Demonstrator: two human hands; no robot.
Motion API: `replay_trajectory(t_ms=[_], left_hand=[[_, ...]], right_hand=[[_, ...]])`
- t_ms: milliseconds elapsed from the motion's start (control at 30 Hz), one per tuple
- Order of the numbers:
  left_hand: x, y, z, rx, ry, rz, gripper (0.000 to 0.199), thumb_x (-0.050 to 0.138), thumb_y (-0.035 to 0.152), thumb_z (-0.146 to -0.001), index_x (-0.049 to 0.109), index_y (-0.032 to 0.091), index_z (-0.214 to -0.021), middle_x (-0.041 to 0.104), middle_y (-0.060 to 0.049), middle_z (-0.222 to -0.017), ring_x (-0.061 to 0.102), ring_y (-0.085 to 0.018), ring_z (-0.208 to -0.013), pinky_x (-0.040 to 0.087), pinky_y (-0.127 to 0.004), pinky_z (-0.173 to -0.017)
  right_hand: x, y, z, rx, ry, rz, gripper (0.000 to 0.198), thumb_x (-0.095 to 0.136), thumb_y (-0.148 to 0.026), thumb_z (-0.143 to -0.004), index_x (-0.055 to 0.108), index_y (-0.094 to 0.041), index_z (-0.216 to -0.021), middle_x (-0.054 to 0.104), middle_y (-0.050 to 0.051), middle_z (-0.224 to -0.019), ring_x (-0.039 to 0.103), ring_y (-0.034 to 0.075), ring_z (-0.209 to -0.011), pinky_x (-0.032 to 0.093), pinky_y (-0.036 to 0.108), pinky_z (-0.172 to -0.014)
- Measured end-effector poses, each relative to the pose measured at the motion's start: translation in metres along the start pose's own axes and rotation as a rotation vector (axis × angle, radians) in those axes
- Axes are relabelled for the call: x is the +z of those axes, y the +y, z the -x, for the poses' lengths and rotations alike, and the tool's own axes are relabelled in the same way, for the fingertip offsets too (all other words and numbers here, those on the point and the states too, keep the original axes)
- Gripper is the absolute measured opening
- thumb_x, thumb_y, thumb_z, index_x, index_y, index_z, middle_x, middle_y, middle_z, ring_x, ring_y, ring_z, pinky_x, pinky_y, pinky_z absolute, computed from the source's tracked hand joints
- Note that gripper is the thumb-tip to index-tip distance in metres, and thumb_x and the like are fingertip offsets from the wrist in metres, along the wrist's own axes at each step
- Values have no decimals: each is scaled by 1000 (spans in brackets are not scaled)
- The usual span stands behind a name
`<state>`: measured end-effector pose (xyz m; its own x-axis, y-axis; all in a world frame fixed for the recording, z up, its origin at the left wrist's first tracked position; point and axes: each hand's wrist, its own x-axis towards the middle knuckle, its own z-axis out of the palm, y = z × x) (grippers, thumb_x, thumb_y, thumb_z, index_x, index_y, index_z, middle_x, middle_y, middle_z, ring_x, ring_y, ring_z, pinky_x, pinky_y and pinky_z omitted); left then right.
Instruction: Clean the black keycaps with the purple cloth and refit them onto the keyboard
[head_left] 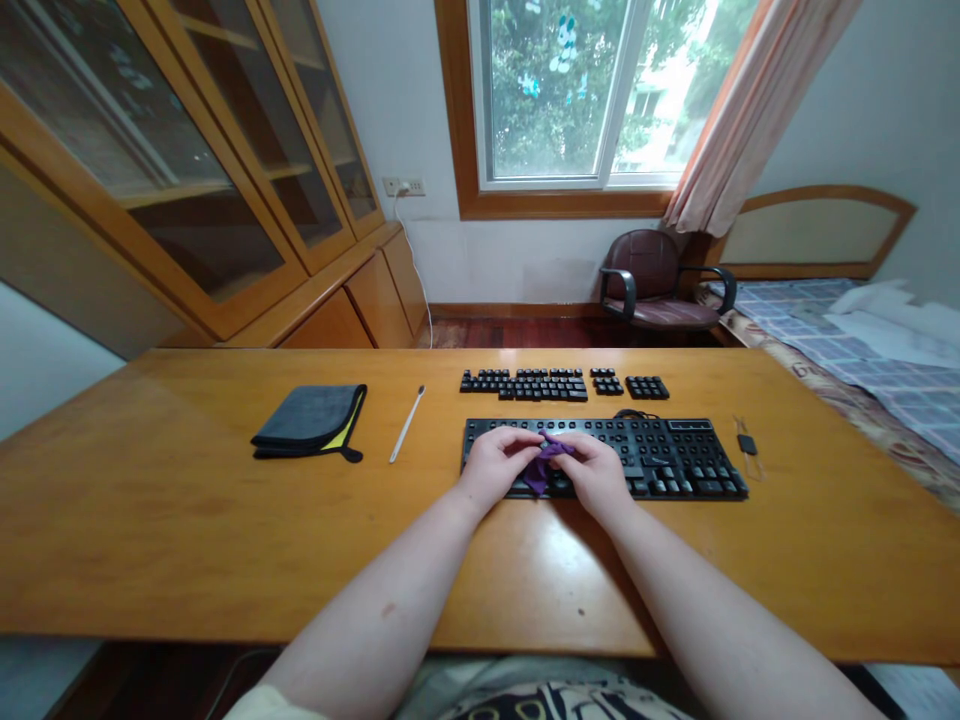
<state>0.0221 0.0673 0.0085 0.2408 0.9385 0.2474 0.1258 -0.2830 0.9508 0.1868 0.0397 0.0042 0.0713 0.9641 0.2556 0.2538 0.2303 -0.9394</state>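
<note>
— Over the keyboard (pixel 604 458), at its left half, both hands meet on a purple cloth (pixel 541 465). What would you say of its handling?

— Soft and light, I'd judge — it hangs limp and bunches between the fingers. No stiffness, nothing to break. It should grip easily by a pinched fold or a corner; it won't slide out unless held loosely.

— And the hands?

— Left hand (pixel 495 465) is curled, fingertips closed on the left side of the cloth. Right hand (pixel 596 470) likewise, closed on its right side. The cloth sits between them, its lower part draped onto the front rows of keys.

— The keyboard itself?

— Rigid and flat on the desk (pixel 187 520). Many of its sockets look bare; only the right part seems to carry caps. Behind the keyboard, loose keycaps (pixel 559 384) lie laid out in rows — small, light, easily scattered by a sleeve or a dragged cloth.

— Anything else near?

— Well left of the keyboard, a thin white stick (pixel 406 424), and further left a folded dark cloth (pixel 311 420) with a yellow edge. Just right of the keyboard, a small wire tool (pixel 747 446) — a keycap puller, I think, though it is small to tell. Beyond the desk stand a chair (pixel 660 285) and a cabinet (pixel 225 170). Nothing lies between the hands and the keys.
</note>
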Motion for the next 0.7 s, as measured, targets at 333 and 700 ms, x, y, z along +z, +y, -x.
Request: replay_trajectory(t_ms=[333, 700], left_hand=[[6, -4, 1, -67, 21, 52, 14, 67, 18, -68, 70, 17, -82, 70, -5, -83, 66, -18, -79, 53, -33, -79], [7, 1, 5, -6, -27, 155, 27, 69, 17, -67, 66, 17, -94, 63, -6, -95, 64, -17, -87, 52, -34, -85]], right_hand=[[3, -7, 2, 65, 19, -98, 10, 62, -29, -73, 67, -20, -77, 64, 1, -68, 58, 15, -57, 49, 28, -56], [4, -9, 3, 56, 1, -142, 9, 59, -27, -75, 65, -21, -78, 63, 2, -73, 58, 15, -59, 50, 28, -58]])
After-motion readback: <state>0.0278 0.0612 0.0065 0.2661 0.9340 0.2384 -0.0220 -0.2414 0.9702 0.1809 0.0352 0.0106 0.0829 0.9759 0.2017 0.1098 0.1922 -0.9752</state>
